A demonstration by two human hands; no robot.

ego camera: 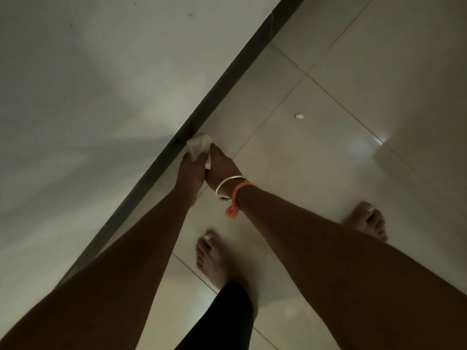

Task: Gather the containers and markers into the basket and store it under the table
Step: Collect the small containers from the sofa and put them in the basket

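Observation:
The light is dim. A pale table top [101,97] fills the left side, and its dark edge [227,79] runs diagonally across the view. Just below that edge, both hands meet on a small white plastic piece [198,145], which looks like the rim of the basket. The table hides everything else of it. My left hand [192,170] grips it from the left. My right hand [222,165], with a silver bangle and an orange thread on the wrist, grips it from the right. No containers or markers show.
The floor [328,160] is pale glossy tile. My bare feet stand on it, one foot [212,258] below the hands and the other foot [366,221] to the right. A small white scrap [300,116] lies on the tiles.

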